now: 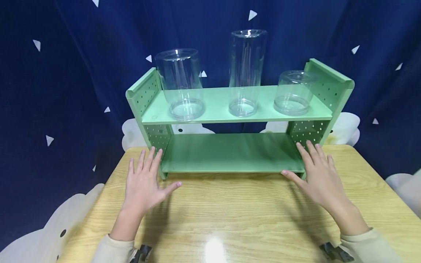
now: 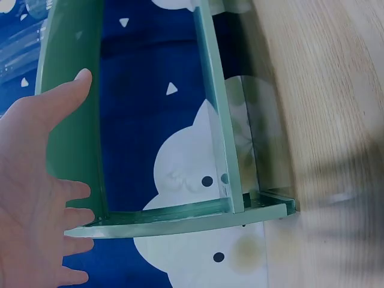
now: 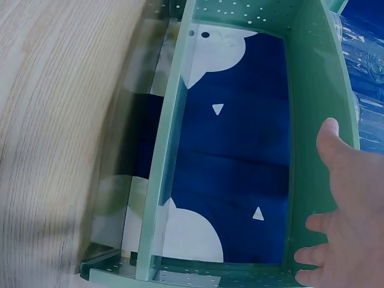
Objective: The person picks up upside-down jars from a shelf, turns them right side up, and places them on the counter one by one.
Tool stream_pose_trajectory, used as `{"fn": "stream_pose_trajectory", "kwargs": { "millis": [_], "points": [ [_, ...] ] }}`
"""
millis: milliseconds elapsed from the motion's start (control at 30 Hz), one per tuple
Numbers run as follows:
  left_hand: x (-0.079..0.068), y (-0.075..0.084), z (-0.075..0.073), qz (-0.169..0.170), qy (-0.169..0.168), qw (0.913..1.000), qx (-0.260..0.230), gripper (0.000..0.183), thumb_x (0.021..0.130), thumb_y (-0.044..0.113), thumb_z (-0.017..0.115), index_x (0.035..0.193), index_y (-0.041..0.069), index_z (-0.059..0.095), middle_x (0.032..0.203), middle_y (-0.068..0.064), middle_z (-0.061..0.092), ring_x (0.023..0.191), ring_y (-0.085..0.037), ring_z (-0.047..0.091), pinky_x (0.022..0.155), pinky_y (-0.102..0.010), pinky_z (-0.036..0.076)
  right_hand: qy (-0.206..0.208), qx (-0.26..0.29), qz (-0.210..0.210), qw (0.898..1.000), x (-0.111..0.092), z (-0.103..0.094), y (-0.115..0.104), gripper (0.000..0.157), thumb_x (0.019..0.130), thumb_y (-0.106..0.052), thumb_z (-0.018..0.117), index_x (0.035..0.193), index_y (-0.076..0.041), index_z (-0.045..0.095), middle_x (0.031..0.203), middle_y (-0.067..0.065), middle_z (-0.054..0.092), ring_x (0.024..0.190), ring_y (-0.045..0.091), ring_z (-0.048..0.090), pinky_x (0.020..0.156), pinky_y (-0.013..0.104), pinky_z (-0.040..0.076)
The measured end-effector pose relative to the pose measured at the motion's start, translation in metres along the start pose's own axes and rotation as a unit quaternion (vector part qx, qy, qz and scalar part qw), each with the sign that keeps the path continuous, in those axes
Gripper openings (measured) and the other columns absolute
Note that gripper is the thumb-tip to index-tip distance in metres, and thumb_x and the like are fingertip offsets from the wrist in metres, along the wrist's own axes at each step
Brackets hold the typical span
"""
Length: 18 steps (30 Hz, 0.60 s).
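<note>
A green two-tier shelf (image 1: 230, 153) stands on the wooden table. On its upper board are three clear cylindrical containers: a wide tall one (image 1: 179, 78) at left, a narrow taller one (image 1: 246, 69) in the middle and a short one (image 1: 292, 93) at right. My left hand (image 1: 143, 186), fingers spread and holding nothing, hovers by the shelf's front left corner. At the front right corner my right hand (image 1: 319, 179) is likewise spread, palm down, with nothing in it. In both wrist views the shelf (image 2: 72, 138) lies beyond the fingers.
The light wooden table (image 1: 230, 208) extends in front of the shelf, its side edges visible. Behind hangs a dark blue curtain (image 1: 112, 47) with white triangles and cloud shapes. Black straps (image 1: 141, 254) show at the cuffs of the pale sleeves (image 1: 113, 250).
</note>
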State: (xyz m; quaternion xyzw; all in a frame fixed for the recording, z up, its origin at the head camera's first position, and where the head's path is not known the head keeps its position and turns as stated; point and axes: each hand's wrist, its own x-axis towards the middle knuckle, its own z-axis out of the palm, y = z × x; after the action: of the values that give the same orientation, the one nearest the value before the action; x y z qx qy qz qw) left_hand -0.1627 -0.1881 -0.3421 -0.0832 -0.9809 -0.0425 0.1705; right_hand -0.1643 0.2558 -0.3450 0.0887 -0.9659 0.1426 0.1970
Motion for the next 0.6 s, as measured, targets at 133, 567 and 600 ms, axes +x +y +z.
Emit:
{"fn": "stream_pose_trajectory", "kwargs": {
  "millis": [133,567,600],
  "points": [
    [0.0005,-0.001,0.0006,-0.001,-0.002,1.0,0.0,0.109,0.077,0.076,0.056,0.157,0.011,0.02,0.163,-0.018,0.022,0.15,-0.045,0.019,0.122,-0.068,0.013,-0.004,0.003,-0.001,1.0,0.0011,0.0001,0.0007,0.091,0.09,-0.058,0.059,0.158,-0.013,0.017,0.161,0.029,0.018,0.15,0.049,0.01,0.117,0.075,0.009],
    [0.0024,-0.0061,-0.0002,-0.023,0.016,0.9992,-0.029,0.108,0.079,0.072,0.059,0.156,0.007,0.02,0.162,-0.021,0.023,0.148,-0.047,0.022,0.121,-0.068,0.017,-0.004,0.006,-0.012,1.0,0.0053,-0.0014,0.0029,0.091,0.089,-0.056,0.061,0.157,-0.011,0.021,0.158,0.032,0.024,0.148,0.052,0.016,0.114,0.076,0.016],
    [0.004,-0.0059,-0.0009,-0.031,0.02,0.9984,-0.042,0.108,0.08,0.07,0.06,0.156,0.005,0.02,0.162,-0.022,0.024,0.148,-0.047,0.023,0.121,-0.067,0.018,-0.004,0.005,-0.012,1.0,0.0066,-0.002,0.0037,0.091,0.089,-0.056,0.062,0.157,-0.011,0.021,0.157,0.032,0.024,0.147,0.052,0.017,0.114,0.076,0.016]
  ]
}}
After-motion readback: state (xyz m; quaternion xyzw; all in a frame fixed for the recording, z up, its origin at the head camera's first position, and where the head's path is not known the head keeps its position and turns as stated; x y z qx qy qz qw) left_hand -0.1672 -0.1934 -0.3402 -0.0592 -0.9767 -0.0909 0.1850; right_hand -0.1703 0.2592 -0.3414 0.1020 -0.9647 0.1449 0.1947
